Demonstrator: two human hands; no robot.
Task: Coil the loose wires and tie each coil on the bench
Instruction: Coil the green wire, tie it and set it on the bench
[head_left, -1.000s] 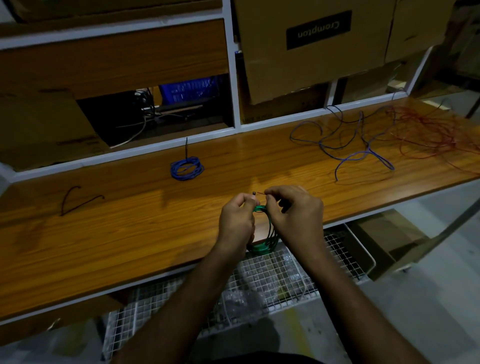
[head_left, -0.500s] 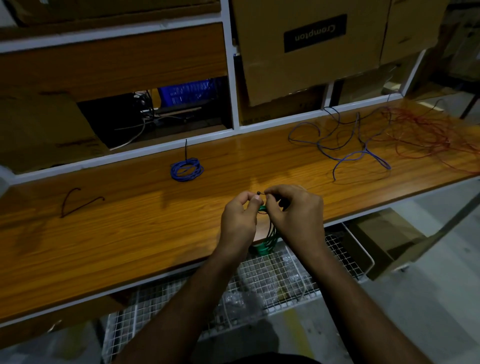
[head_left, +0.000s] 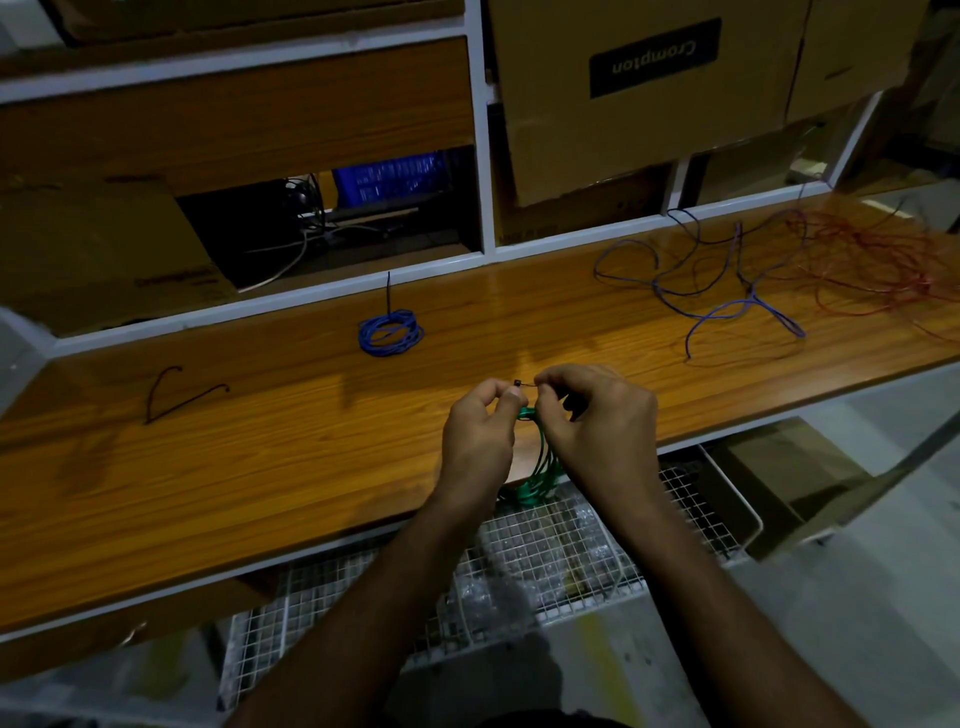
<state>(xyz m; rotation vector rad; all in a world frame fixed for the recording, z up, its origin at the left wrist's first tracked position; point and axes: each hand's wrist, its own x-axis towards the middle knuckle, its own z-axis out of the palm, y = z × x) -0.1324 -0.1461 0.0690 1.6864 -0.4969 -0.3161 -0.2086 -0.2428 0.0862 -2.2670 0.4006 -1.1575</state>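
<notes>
- Green wire coil (head_left: 540, 467): several thin loops gathered at the top, hanging down between the two hands over the front edge of the wooden bench (head_left: 260, 467); lower loops dangle just past the edge, above the wire mesh basket (head_left: 691, 499).
- Black cable tie (head_left: 522, 384): thin strap w/ a small square head, stretched across the top of the green coil between the fingertips.
- Left hand (head_left: 480, 441): thumb and forefinger pinched on the tie head end and the gathered top of the coil, other fingers curled in.
- Right hand (head_left: 602, 431): fingertips pinched on the other end of the tie, also closed round the top of the coil (exact grip partly hidden by the knuckles).
- Blue wire coil (head_left: 390, 332): one, lying flat near the back of the bench, already bound, w/ a black tie tail sticking straight up.
- Loose blue wire (head_left: 727, 306): sprawled in open loops on the right part of the bench, uncoiled; can't count strands.
- Loose red wire (head_left: 872, 260): tangled heap at the far right, touching the blue tangle.
- Spare black tie (head_left: 176, 395): one, bent, lying alone on the left of the bench, well apart from the rest.
- Mesh basket under the bench: holds clear plastic bags, contents unclear.
- Cardboard box (head_left: 649, 104) behind the bench, "Crompton" label upside down; closed.
- Blue crate (head_left: 389, 176) in the dark rear shelf opening, contents not visible.
</notes>
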